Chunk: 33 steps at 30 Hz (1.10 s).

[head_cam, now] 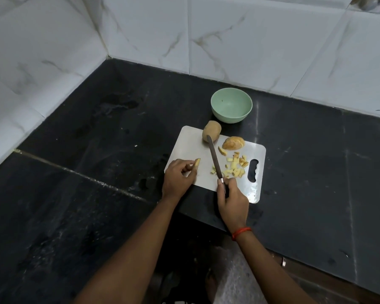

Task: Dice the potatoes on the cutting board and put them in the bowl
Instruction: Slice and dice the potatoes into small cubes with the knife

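Pale potato strip, pinched in the left hand, lies leftward of the knife gripped by the right hand.

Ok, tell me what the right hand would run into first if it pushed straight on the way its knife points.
Most likely the whole potato: the knife in the right hand points its tip at it. The blade's height above the cutting board is unclear.

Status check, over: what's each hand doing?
Left hand pinches potato strip. Right hand grips knife. Diced pieces on cutting board; bowl empty. Nothing blocking.
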{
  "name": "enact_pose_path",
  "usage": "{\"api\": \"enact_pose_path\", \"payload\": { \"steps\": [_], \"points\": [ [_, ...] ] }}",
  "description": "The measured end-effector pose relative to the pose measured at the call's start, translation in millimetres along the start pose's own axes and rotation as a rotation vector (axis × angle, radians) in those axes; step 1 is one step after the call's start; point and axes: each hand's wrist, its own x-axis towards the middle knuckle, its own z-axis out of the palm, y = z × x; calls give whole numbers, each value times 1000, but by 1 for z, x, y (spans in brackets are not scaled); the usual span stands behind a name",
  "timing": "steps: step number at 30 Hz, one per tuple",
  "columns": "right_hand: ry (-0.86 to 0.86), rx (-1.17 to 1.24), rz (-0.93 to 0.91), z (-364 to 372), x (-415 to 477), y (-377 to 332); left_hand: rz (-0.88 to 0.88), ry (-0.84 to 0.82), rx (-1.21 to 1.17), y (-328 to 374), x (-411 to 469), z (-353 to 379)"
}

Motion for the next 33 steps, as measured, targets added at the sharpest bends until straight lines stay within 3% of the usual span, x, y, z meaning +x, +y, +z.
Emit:
{"api": "enact_pose_path", "payload": {
  "steps": [17, 23, 25, 31, 33],
  "points": [
    [-74, -37, -13, 3, 2, 3, 3, -54, 33, 8, 0, -3],
    [-82, -29, -19, 2, 2, 3, 22, -392, 79, -5, 16, -17],
    [-84, -22, -9, 2, 2, 4, 24, -438, 118, -4, 24, -22],
    [-82, -3, 24, 0, 2, 3, 69, -331, 409, 16, 38, -23],
    [-77, 1, 22, 1, 2, 3, -60, -241, 477, 25, 36, -19]
  ]
}}
